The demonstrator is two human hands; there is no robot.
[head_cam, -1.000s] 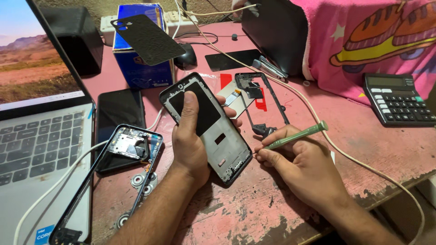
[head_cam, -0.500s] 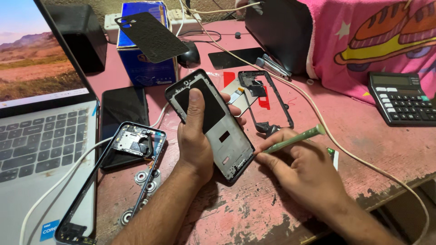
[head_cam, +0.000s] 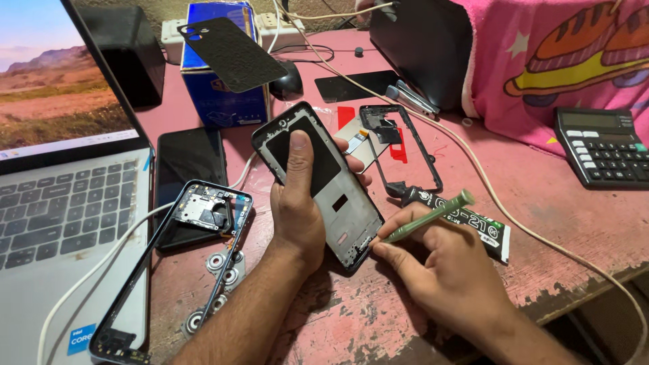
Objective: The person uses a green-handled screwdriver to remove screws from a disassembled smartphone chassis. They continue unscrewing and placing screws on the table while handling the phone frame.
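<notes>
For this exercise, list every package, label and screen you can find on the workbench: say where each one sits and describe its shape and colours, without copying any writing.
Laptop screen: far left, lit, desert landscape under blue sky.
Blue box: upright at the back, rectangular, blue.
Sticker: laptop's lower corner, small blue square.
Glue tube: beside the right hand, black with white print.
Calculator display: far right, narrow grey strip.
Dark phone: beside the laptop, blank black screen.

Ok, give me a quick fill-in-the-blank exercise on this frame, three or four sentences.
1. The left hand holds up an opened phone frame with its ____ pressed flat on the dark panel.
2. The right hand pinches a thin ____ tool at the frame's lower corner.
3. A laptop sits at the ____ edge.
4. The calculator is ____ in colour.

Missing words: thumb; green; left; black
</notes>
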